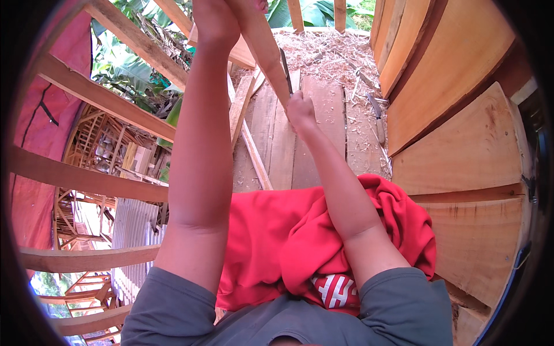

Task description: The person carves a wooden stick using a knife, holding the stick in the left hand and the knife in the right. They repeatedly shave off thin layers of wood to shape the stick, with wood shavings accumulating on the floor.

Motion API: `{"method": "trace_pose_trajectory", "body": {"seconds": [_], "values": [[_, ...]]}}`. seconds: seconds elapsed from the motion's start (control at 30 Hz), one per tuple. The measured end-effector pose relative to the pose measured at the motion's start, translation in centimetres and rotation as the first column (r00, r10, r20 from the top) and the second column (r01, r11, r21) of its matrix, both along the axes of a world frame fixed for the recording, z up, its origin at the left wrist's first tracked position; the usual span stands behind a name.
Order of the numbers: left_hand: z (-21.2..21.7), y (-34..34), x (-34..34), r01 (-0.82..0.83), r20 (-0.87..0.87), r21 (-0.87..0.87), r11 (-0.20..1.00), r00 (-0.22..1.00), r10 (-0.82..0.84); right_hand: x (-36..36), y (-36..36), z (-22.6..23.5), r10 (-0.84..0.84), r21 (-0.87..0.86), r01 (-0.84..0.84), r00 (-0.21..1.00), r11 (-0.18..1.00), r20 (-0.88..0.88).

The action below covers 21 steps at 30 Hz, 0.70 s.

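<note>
A long, pale wooden piece (pixel 262 49) slants down from the top edge in front of me. My left hand (pixel 214 20) is closed at its upper end, partly cut off by the picture's top, with some fingertips showing on the far side. Beside the lower end of the wood, my right hand (pixel 302 109) is closed in a fist. From it a narrow dark blade (pixel 285 69) points up along the wood's right edge, like that of a knife; its handle is hidden in my fist. A red cloth garment (pixel 271 230) lies over my lap.
A second knife (pixel 379 124) with a wooden handle lies on the plank floor (pixel 317 144) at the right. Wood shavings (pixel 334 57) cover the far floor. Loose wooden strips (pixel 254 150) lean near my left arm. Rails (pixel 86 176) run along the left, wooden boards (pixel 456 138) along the right.
</note>
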<state>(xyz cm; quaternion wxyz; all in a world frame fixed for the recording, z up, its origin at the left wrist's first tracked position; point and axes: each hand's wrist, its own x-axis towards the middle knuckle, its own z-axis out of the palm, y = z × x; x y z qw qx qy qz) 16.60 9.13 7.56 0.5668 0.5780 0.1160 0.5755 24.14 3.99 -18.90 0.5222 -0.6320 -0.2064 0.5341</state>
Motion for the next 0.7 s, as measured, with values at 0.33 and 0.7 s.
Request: {"method": "trace_pose_trajectory", "body": {"seconds": [0.33, 0.7], "values": [[-0.7, -1.8, -0.3, -0.008, -0.018, 0.014, 1.0, 1.0, 0.008, 1.4, -3.3, 5.3, 0.172, -0.086, -0.181, 0.979, 0.98, -0.108], [-1.2, -2.1, -2.0, -0.067, 0.011, -0.06, 0.996, 0.998, 0.068, 1.0, -2.5, 3.8, 0.173, -0.041, -0.17, 0.981, 0.985, 0.084]]}}
